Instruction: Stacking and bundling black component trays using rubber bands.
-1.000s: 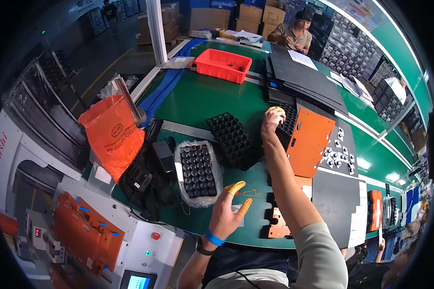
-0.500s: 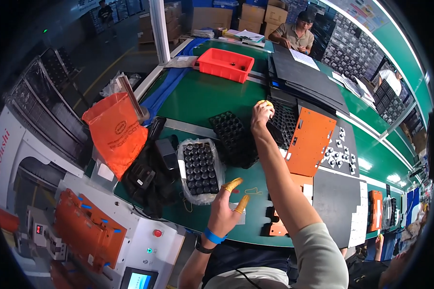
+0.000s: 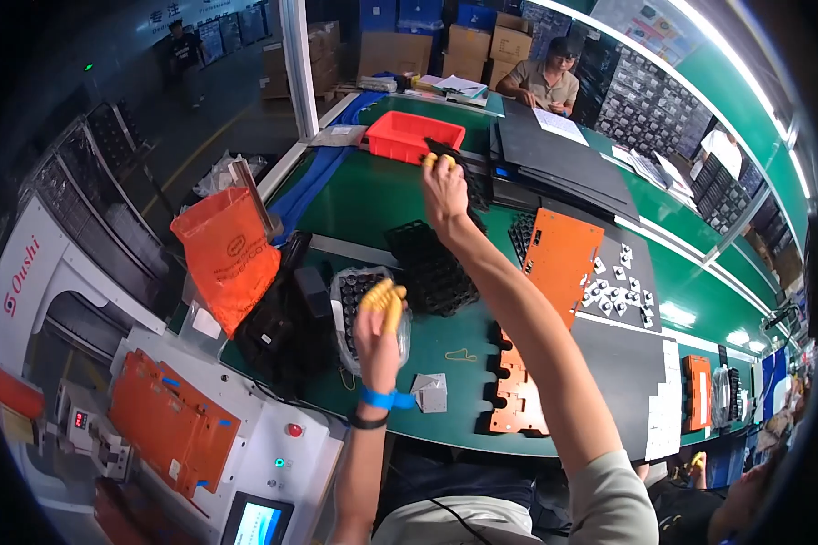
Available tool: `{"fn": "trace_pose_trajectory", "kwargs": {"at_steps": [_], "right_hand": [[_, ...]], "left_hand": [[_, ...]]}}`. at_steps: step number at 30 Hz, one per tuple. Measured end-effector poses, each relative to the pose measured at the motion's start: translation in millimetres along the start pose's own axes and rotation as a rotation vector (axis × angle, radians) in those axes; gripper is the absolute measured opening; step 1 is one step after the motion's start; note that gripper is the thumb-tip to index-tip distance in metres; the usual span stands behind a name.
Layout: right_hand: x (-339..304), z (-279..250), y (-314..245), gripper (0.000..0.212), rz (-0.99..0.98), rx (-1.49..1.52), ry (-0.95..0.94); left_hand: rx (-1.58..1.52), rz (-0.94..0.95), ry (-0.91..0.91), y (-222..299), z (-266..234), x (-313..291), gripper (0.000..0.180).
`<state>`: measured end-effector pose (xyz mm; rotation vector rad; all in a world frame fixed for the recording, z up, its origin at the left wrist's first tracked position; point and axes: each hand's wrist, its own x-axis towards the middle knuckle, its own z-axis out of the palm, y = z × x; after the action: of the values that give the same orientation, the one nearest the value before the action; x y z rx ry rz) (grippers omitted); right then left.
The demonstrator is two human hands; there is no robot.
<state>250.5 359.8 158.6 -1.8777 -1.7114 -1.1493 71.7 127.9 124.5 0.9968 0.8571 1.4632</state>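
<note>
My right hand (image 3: 446, 193), with yellow finger covers, is stretched far out over the bench. It grips a black tray (image 3: 473, 177), seen nearly edge-on and partly hidden, beside the red bin (image 3: 400, 136). My left hand (image 3: 379, 331) also wears yellow finger covers. Its fingers are raised and extended, with nothing visible in them. It hovers over a plastic-lined tray of round black parts (image 3: 350, 295) and hides much of it. Between the two hands lie black cell trays (image 3: 432, 272), stacked or overlapping.
Right of my right arm are an orange plate (image 3: 563, 259), a notched orange plate (image 3: 516, 395) and several small white-and-black parts (image 3: 623, 291). An orange bag (image 3: 232, 259) and a white machine (image 3: 273, 427) stand left. Another person (image 3: 545, 86) sits across the bench.
My right hand has moved left and away from me, carrying the black tray toward the red bin. My left hand has risen leftward over the lined tray. Small light grey squares now show more fully.
</note>
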Motion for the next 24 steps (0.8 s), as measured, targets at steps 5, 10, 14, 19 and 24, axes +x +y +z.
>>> {"fn": "trace_pose_trajectory", "kwargs": {"at_steps": [5, 10, 14, 19, 24], "right_hand": [[-34.6, -177.8, -38.8, 0.067, -0.195, 0.425, -0.170], [-127.6, -259.3, -45.0, 0.052, -0.379, 0.423, -0.104], [-169.8, -288.0, -43.2, 0.037, -0.424, 0.484, -0.043], [-212.4, -299.2, -32.3, 0.036, -0.442, 0.370, -0.147], [-238.4, -298.7, -17.9, 0.031, -0.420, 0.466, -0.235]], "left_hand": [[-0.715, -0.216, -0.226, 5.7, -24.5, 26.5, 0.053], [-0.844, 0.029, -0.260, -3.3, -17.2, 11.1, 0.054], [-0.878, 0.240, -0.433, -53.1, -60.5, -17.0, 0.044], [-0.628, -0.050, -0.250, -78.3, -50.9, -55.8, 0.039], [-0.339, 0.005, -0.243, -113.3, -47.4, -106.1, 0.033]]}}
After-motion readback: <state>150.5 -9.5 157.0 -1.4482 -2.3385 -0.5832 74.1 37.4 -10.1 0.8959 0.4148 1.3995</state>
